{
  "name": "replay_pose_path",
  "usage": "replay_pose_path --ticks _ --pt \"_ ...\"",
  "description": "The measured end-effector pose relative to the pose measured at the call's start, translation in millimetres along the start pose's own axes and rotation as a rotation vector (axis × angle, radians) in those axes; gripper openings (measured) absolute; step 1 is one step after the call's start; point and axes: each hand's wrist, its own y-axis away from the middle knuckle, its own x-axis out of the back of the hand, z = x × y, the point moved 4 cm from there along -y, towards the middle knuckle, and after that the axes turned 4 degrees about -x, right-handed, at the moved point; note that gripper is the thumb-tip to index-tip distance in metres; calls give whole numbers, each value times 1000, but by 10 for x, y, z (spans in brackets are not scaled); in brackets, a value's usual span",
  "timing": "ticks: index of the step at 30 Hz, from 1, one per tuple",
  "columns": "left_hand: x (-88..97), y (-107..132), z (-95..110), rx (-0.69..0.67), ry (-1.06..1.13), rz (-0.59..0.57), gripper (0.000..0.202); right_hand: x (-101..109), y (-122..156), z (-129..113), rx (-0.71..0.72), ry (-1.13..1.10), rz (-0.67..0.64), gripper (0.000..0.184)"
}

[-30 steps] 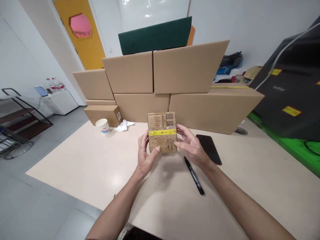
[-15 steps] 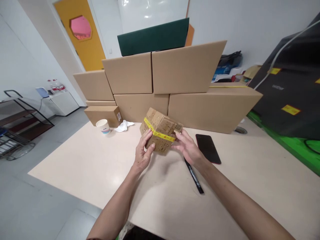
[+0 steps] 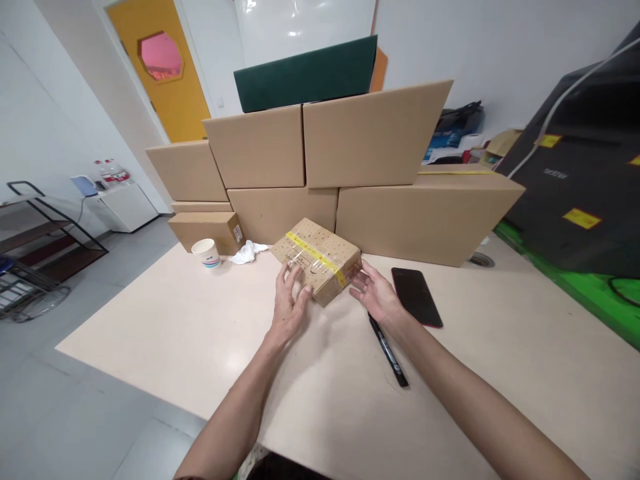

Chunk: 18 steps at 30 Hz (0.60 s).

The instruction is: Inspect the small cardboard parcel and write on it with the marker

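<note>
Two bare hands are set on either side of a small cardboard box [image 3: 325, 243] in the middle of the frame. The box is turned so that its long axis is slanted from upper left to lower right. Its near-left edge is met by the left hand [image 3: 290, 307]; its right end is faced by the right hand [image 3: 380, 297]. The left fingers and thumb are parted along that edge – whether any squeeze is applied cannot be told. The right fingers are spread and loosely curled at the end, not wrapped around it.

The box is flat and sharp-cornered, its brown card flecked with dark marks and crossed lengthwise by glossy yellow tape [image 3: 315, 253]. Right of centre, a slim black marker [image 3: 389, 350] and a flat, dark phone [image 3: 417, 297] are laid on the smooth, pale table [image 3: 200, 320]. At centre left, a paper cup [image 3: 207, 253] is placed beside crumpled white tissue [image 3: 247, 252]. Behind, plain brown cartons [image 3: 377, 137] are stacked, topped by a dark green box [image 3: 307, 73].
</note>
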Motion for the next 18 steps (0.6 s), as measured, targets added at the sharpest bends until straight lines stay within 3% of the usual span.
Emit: replay_pose_path --ticks 10,15,18 --pt "68 -50 -73 188 138 11 70 -17 43 -12 -37 -161 87 43" --pt "-79 2 -100 124 344 -93 77 23 20 -83 18 -253 83 39" --pt "-177 74 -50 29 313 -119 82 61 -21 -99 23 -266 63 31"
